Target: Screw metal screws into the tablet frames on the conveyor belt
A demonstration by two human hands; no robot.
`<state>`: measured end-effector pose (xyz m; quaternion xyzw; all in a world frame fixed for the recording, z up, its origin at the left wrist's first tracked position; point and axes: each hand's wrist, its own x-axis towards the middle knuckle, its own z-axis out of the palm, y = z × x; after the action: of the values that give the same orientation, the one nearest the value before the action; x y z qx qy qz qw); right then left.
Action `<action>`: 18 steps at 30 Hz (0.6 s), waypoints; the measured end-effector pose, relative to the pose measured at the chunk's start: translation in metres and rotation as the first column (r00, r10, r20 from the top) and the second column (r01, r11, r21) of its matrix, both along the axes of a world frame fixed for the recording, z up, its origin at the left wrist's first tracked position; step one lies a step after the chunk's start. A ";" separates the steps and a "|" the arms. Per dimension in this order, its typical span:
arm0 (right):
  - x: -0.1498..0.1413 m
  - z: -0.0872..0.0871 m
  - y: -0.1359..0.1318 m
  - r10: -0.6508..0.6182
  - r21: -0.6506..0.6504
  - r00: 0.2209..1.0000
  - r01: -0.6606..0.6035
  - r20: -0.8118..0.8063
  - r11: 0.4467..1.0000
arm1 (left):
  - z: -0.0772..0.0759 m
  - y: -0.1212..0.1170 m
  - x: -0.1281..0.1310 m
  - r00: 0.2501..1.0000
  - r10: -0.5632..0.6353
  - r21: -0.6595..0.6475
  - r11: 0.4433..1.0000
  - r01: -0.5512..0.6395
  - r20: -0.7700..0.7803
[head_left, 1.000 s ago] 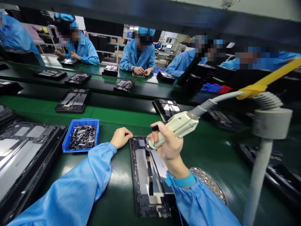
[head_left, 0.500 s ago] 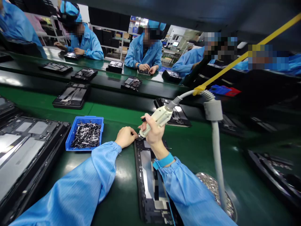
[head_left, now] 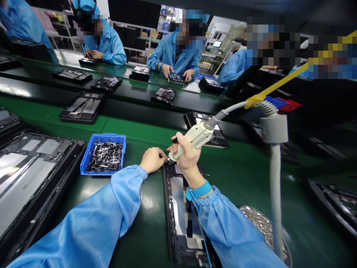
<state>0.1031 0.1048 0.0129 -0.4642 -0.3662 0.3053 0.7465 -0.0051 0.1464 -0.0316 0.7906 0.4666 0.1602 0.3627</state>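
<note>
My right hand (head_left: pixel 188 153) is wrapped round a cream electric screwdriver (head_left: pixel 200 137), tilted so its tip points down and left. That tip meets the far left corner of an opened tablet (head_left: pixel 178 208), a dark frame with silver and black parts inside. At the same corner is my left hand (head_left: pixel 152 159), its thumb and fingers pressed together close to the tip. Whatever the left fingers pinch is hidden. My right forearm covers part of the tablet's right side.
A blue bin (head_left: pixel 82 163) of small black-and-silver parts stands left. Stacked tablet housings (head_left: pixel 33 175) lie beyond it. Right of my forearm sits a round dish of screws (head_left: pixel 258 219), below the grey cable (head_left: pixel 275 186). Co-workers (head_left: pixel 178 52) sit across the line, with several housings between us.
The view has shifted slightly, moving most things rightward in the picture. Both hands and the screwdriver stay at the tablet's corner. The co-worker opposite has tilted up a device and spread their hands.
</note>
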 end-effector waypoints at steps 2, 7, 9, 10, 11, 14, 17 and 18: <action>0.000 -0.001 0.001 -0.005 -0.005 1.000 0.005 0.001 1.000 | 0.002 -0.001 0.000 1.000 0.000 0.002 1.000 0.000 -0.009; -0.002 -0.001 0.002 -0.002 -0.018 1.000 0.002 0.012 1.000 | 0.005 -0.003 -0.001 0.999 0.006 0.013 1.000 -0.006 -0.034; -0.004 -0.002 0.002 -0.015 -0.025 1.000 0.015 0.021 1.000 | 0.004 -0.003 -0.002 0.999 0.004 0.018 1.000 -0.004 -0.041; -0.006 -0.003 0.003 -0.022 -0.030 0.999 0.023 0.029 0.999 | 0.003 -0.003 -0.002 0.999 0.001 0.020 1.000 0.000 -0.046; -0.007 -0.002 0.003 -0.024 -0.037 0.999 0.026 0.037 0.999 | 0.002 -0.002 -0.002 0.999 -0.002 0.021 1.000 0.003 -0.051; -0.010 0.012 0.000 -0.040 -0.044 0.999 0.040 0.007 0.998 | 0.004 0.001 0.000 0.997 -0.007 0.028 1.000 0.009 -0.076; -0.003 0.042 -0.023 -0.076 0.052 0.991 0.082 -0.114 0.995 | 0.015 -0.004 0.001 0.994 0.018 0.053 0.998 -0.012 -0.110; 0.004 0.051 -0.034 -0.032 0.094 0.990 0.045 -0.137 0.995 | 0.019 -0.010 -0.001 0.992 0.043 0.075 0.997 -0.035 -0.121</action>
<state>0.1073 0.0707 0.0642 -0.4127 -0.3200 0.3036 0.7969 -0.0057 0.1360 -0.0124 0.8022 0.4972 0.1354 0.3014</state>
